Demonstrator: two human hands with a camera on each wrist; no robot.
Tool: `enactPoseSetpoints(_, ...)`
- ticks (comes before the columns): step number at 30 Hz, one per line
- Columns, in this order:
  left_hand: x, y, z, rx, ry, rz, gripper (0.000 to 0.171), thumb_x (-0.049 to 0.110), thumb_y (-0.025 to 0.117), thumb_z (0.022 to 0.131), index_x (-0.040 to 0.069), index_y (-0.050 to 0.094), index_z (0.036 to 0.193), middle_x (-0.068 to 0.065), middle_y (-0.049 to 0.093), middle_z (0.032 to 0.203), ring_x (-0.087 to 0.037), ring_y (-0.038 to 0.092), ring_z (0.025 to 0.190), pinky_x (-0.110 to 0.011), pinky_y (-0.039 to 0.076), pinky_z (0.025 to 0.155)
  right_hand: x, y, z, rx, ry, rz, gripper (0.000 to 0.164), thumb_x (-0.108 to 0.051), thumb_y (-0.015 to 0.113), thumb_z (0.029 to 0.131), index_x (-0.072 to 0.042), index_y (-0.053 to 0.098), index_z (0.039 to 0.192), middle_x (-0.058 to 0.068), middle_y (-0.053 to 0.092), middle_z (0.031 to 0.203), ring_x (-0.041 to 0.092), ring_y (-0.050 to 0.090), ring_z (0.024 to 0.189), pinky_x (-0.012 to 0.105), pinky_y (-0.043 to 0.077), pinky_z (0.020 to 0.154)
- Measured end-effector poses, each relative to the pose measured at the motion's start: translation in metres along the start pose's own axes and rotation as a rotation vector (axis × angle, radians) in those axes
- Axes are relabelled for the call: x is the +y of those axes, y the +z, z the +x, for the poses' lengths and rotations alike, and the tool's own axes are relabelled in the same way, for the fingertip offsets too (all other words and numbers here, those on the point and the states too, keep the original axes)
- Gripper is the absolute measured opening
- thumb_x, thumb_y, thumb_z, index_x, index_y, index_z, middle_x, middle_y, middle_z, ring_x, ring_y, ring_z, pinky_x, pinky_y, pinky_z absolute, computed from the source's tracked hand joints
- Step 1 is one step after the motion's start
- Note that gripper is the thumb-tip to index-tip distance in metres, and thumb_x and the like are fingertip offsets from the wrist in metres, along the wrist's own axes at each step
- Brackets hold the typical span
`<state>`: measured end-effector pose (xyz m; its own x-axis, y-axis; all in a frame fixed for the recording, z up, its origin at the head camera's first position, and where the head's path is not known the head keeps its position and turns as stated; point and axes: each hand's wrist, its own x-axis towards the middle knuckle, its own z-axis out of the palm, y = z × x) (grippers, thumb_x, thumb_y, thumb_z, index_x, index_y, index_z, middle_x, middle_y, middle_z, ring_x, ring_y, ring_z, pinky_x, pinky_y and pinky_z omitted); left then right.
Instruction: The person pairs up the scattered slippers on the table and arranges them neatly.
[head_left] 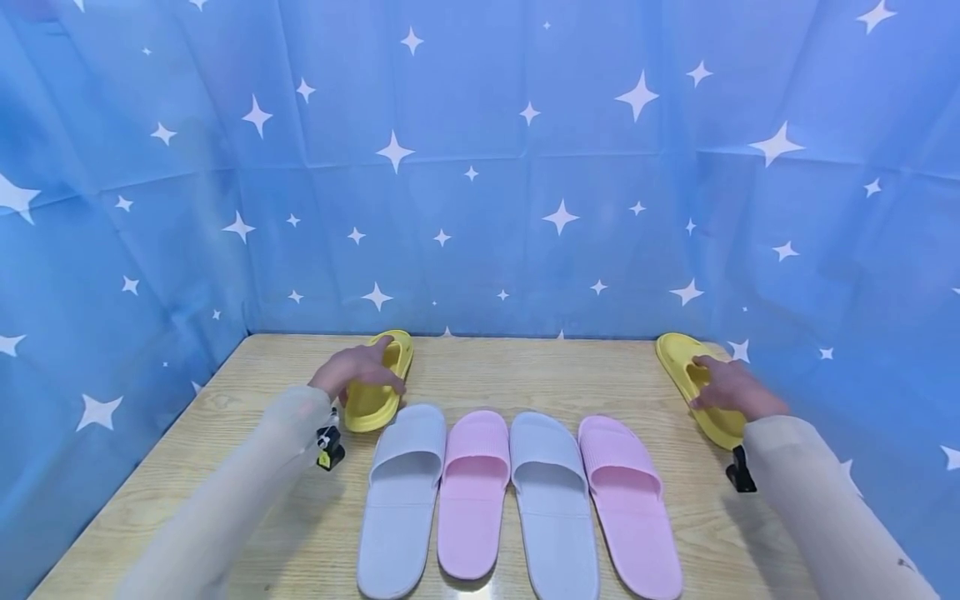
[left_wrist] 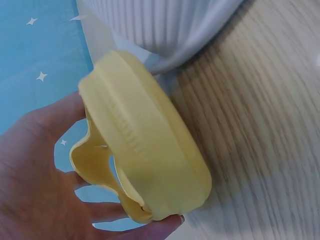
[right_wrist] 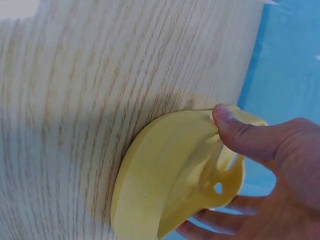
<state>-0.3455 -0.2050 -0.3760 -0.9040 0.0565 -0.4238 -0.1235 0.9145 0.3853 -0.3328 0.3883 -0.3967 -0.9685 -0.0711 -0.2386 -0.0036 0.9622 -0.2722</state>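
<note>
At the back left of the table, my left hand (head_left: 358, 370) grips a yellow slipper (head_left: 371, 419) by its sides. The left wrist view has that slipper (left_wrist: 145, 135) tipped, thumb at one edge and fingers around the other. Toward the back right corner my right hand (head_left: 733, 388) pinches a second yellow slipper (head_left: 674, 353) across its upper. Seen from the right wrist, the thumb presses on the upper of this slipper (right_wrist: 165, 155) and the fingers curl behind it. The left slipper's toe end is partly covered by the hand.
Between the hands, slippers stand side by side, toes away from me: grey (head_left: 397, 533), pink (head_left: 468, 525), grey (head_left: 558, 533) and pink (head_left: 641, 533). The wooden table (head_left: 525, 375) ends at a blue starry curtain (head_left: 480, 250) at the back and sides.
</note>
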Motion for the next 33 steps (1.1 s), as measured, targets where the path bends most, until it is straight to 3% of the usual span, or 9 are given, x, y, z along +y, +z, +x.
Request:
enactPoseSetpoints(10,0.010,-0.001,0.002,-0.025,0.005,0.022,0.112,0.050,0.076,0.085,0.027,0.004,0.168,-0.033,0.028,0.161,-0.047,0.056,0.126,-0.045,0.063,0.063,-0.001,-0.001,0.001,0.000,0.001,0.008,0.094,-0.026,0.079,0.087,0.012,0.025,0.154,0.054,0.023,0.143,0.068,0.026,0.130,0.078,0.036,0.105)
enactPoseSetpoints(28,0.027,0.002,0.007,-0.054,-0.014,-0.031,0.113,0.049,0.079,0.084,0.032,0.005,0.167,-0.028,0.025,0.165,-0.048,0.055,0.127,-0.048,0.064,0.070,0.001,0.002,0.000,-0.004,0.017,0.012,0.093,-0.025,0.078,0.088,0.011,0.024,0.154,0.054,0.023,0.143,0.068,0.027,0.130,0.077,0.038,0.104)
enactPoseSetpoints(33,0.031,0.002,0.005,-0.062,-0.016,-0.045,0.113,0.049,0.078,0.084,0.032,0.004,0.167,-0.028,0.024,0.166,-0.049,0.055,0.128,-0.049,0.064,0.072,0.000,0.001,0.000,-0.009,0.023,0.017,0.093,-0.026,0.078,0.088,0.010,0.024,0.155,0.054,0.019,0.146,0.069,0.022,0.133,0.079,0.035,0.106)
